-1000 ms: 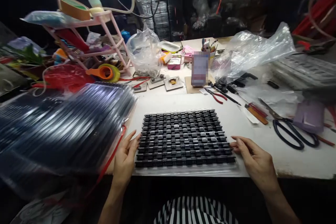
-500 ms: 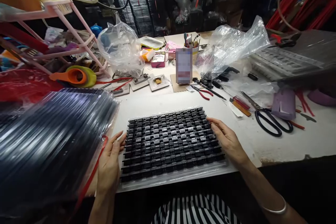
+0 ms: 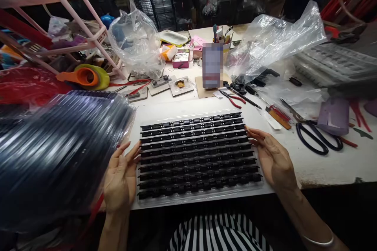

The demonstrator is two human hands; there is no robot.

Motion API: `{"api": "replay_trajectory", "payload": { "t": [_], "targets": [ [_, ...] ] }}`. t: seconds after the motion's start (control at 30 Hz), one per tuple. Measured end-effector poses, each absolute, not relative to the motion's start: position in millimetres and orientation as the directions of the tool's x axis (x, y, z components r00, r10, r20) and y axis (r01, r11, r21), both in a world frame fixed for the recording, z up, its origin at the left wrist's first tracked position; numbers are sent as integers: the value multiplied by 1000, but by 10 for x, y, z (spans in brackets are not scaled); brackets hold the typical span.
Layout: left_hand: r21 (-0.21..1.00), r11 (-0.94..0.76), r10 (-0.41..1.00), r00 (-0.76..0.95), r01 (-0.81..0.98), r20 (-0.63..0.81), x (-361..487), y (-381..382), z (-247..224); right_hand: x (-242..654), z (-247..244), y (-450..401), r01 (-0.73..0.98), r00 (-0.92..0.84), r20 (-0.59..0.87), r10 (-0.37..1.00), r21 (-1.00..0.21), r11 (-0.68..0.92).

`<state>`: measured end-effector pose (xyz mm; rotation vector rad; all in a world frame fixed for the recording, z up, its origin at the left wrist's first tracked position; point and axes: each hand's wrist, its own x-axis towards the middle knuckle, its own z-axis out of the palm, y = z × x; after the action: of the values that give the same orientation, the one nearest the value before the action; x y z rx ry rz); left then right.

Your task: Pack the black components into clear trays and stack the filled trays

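Note:
A clear plastic tray (image 3: 200,200) holds several rows of black strip-like parts (image 3: 196,151) at the front edge of the white table. My left hand (image 3: 120,176) is at the tray's left side, its fingertips against the edge. At the right side, my right hand (image 3: 275,159) has its fingers against the opposite edge, the thumb lying over the hand. Both hands grip the tray between them.
Bundled dark trays in plastic (image 3: 64,153) fill the left side, below a pink rack (image 3: 85,33). Scissors (image 3: 312,133), red-handled pliers (image 3: 235,100) and a purple object (image 3: 332,117) lie right. A propped phone (image 3: 212,66) and plastic bags (image 3: 137,43) stand behind.
The view has shifted, so the table items sit higher and the right-hand ones farther right. The tray appears tilted differently, its rows more widely spaced. Both hands remain at its sides.

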<state>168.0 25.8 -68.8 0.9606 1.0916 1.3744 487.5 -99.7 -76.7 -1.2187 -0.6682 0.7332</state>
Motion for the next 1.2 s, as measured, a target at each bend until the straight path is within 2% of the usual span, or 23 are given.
{"api": "replay_trajectory", "payload": {
  "t": [0.73,1.2],
  "targets": [
    [964,6,997,-72,-265,-27,1652,244,-675,4873,-773,-987,-182,622,62,781,-958,222],
    [968,10,999,-48,-251,-23,1633,234,-699,4839,-760,-985,-158,663,25,749,-972,172]
  ]
}}
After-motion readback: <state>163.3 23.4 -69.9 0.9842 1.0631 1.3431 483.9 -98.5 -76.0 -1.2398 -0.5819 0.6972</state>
